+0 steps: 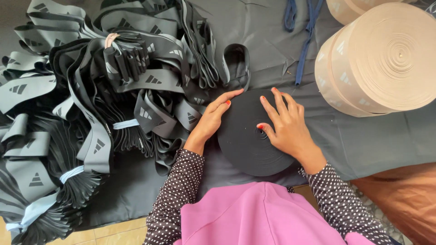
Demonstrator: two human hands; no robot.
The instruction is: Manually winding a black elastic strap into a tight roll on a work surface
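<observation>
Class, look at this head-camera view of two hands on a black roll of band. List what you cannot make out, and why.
- Underside of the black roll: hidden, lies flat on the grey cloth.
- Roll's centre hole: partly covered by the right hand.
- Left hand palm: turned away.
- Second beige roll: cut off by the top edge.
- Bundled bands: their lower layers are buried.

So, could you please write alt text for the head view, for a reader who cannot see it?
Both hands rest on a flat black tape roll lying on grey cloth: the left hand at its edge, the right hand on top. Bundled black and grey bands are heaped to the left; beige rolls sit at upper right.
</observation>
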